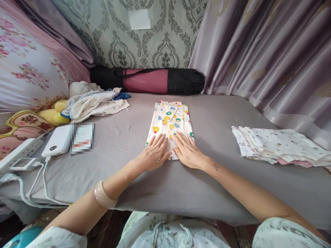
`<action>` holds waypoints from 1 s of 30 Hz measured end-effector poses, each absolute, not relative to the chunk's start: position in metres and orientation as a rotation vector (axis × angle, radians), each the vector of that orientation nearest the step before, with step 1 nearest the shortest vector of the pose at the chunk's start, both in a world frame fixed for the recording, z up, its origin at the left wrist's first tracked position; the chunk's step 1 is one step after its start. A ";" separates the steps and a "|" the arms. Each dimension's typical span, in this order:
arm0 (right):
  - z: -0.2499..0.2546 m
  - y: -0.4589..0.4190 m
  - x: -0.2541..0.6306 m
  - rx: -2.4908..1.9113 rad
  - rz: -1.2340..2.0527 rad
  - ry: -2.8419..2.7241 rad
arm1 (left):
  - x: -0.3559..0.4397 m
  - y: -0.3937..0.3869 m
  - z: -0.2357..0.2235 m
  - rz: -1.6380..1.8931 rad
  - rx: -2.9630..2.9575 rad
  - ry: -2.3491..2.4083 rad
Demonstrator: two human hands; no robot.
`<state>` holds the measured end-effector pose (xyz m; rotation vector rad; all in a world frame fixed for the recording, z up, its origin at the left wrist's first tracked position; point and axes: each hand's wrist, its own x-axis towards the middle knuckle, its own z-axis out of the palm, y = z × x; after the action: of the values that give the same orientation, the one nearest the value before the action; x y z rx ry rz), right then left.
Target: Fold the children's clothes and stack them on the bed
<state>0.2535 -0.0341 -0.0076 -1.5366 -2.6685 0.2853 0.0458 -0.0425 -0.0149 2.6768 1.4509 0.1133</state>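
A white garment with colourful prints (169, 117) lies folded into a narrow shape on the grey bed sheet, its sleeves laid inward over the body. My left hand (156, 153) rests flat on its near left corner, fingers stretched out. On the near right part lies my right hand (187, 150), also flat with its fingers spread. Neither hand grips the cloth. Parts of the near edge are hidden beneath the palms.
To the right is a stack of folded clothes (281, 143). Loose clothes (95, 103) are heaped at the back left, near a white power bank (58, 141) and a power strip (20, 155) with cables. A black and red rolled bag (147, 81) lies along the wall.
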 end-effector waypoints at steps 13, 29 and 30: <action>-0.010 -0.048 0.246 -1.490 0.387 -2.719 | 0.046 -0.050 -0.021 0.109 2.640 1.382; -0.004 -0.059 0.270 -1.106 0.403 -2.557 | 0.023 -0.052 0.000 0.273 2.836 0.975; -0.005 -0.058 0.269 -1.096 0.386 -2.558 | 0.022 -0.052 0.002 0.240 2.854 0.958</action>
<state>0.2695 -0.0584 -0.0049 -1.0959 -2.5580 0.3856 0.0221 -0.0523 0.0016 2.8538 0.9579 0.2401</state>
